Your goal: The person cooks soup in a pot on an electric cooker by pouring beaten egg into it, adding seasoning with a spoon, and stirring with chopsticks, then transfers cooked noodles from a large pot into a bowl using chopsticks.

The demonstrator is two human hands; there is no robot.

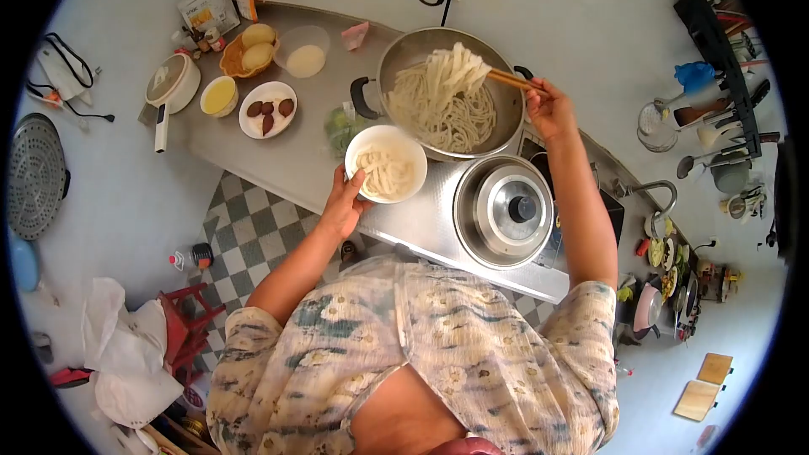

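Observation:
My left hand (344,205) holds a white bowl (415,150) by its lower left side, with the thumb over the rim; pale noodles (383,172) lie in it. My right hand (551,109) grips wooden chopsticks (510,79), which carry a clump of noodles (456,72) above a large two-handled pan (511,115). More noodles (462,125) lie in the pan. The bowl is at the pan's lower left edge. Just below the pan stands a steel pot with a lid (504,212) and a black knob.
A steel counter (295,173) bears a lidded saucepan (179,88), a yellow bowl (220,97), a plate with brown pieces (268,109), a basket (234,57), a clear bowl (304,51) and a bag of greens (345,128). At the right are a faucet (663,185) and hanging utensils (716,109).

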